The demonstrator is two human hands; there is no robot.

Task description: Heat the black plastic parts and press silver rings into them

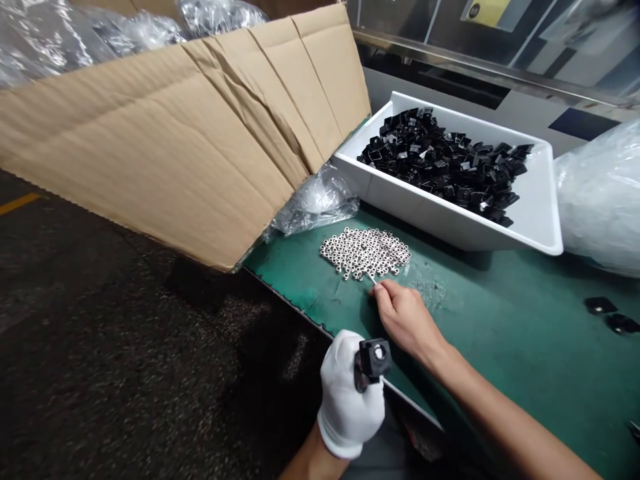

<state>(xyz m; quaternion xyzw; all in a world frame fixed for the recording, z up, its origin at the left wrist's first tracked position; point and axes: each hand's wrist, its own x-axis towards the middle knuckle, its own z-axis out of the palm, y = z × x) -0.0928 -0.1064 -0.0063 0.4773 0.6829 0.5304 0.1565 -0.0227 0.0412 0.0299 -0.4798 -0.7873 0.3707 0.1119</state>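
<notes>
My left hand, in a white glove, holds a small black square plastic part with a round hole showing a metal ring. My right hand is bare and pinches a thin metal pin whose tip reaches the edge of a heap of small silver nuts. The heap lies loose on a green work mat. A white tray holds a mound of similar black plastic parts.
A cardboard box flap leans over the mat's left side, with clear plastic bags beside and behind it. Another bag lies right of the tray. Two black parts sit on the mat at right. Dark floor lies left.
</notes>
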